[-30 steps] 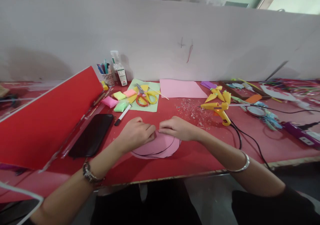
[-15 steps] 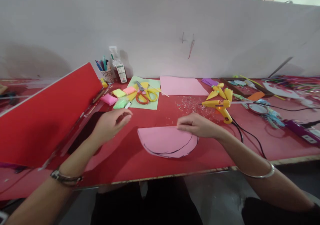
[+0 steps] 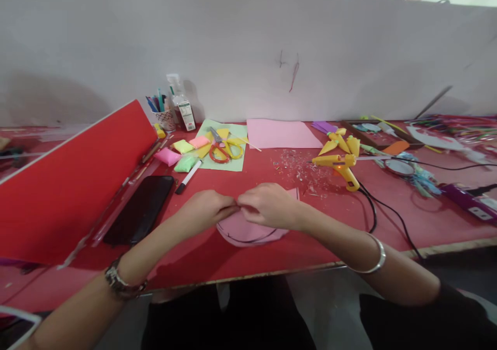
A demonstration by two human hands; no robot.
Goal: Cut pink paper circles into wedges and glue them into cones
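Near the front edge of the red worktop (image 3: pixel 318 246), left hand (image 3: pixel 207 211) and right hand (image 3: pixel 267 206) pinch the straight edge of a pink paper half-disc (image 3: pixel 243 232), likely light, floppy, easily creased.

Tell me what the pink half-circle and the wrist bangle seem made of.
The pink half-circle: thin matte paper, probably; it lies flat and bears a black pen line. The bangle: polished silvery metal by its bright glint, though plated plastic is possible.

On the desk (image 3: pixel 388 225): two hands, the left hand (image 3: pixel 207 210) and the right hand (image 3: pixel 267 205); one pink half-circle (image 3: pixel 244 232); one glue gun (image 3: pixel 339 164); one pair of scissors (image 3: pixel 221 150); one phone (image 3: pixel 142 209); one marker (image 3: pixel 188 177); four coloured packets (image 3: pixel 168 156); one pen cup (image 3: pixel 166 119).
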